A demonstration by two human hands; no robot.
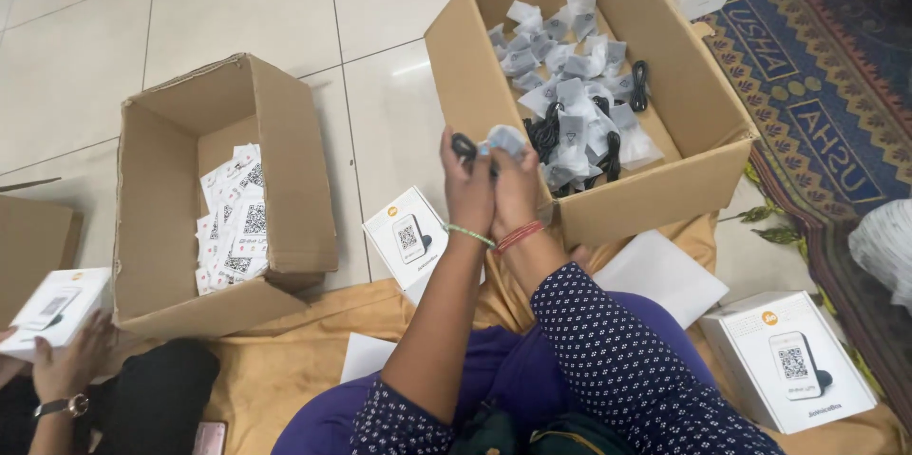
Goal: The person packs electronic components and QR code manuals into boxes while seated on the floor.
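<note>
The left hand (466, 191) and the right hand (516, 187) were raised together, side by side and touching, just in front of the near wall of the big box (494, 104). The left hand was closed on a small black cable (464, 144), which stuck up above its fingers. The right hand was closed on a little clear pouch (505, 139), held right beside the cable at the fingertips. A green bangle sat on the left wrist, red ones on the right.

Inside the big box lay a heap of the same pouches (570, 75) mixed with loose black cables. A smaller box (285, 161), well to the left on the tiled floor (85, 47), held a stack of printed cards (233, 218). Between the two boxes, just left of the left forearm, a white carton (408, 238) rested at the edge of a tan cloth (285, 360). A second white carton (788, 360) stood on the cloth to the right, near a patterned rug (836, 104).

At the lower left, another person's hand (71, 360), wearing a watch, rested against a third white carton (52, 308).
</note>
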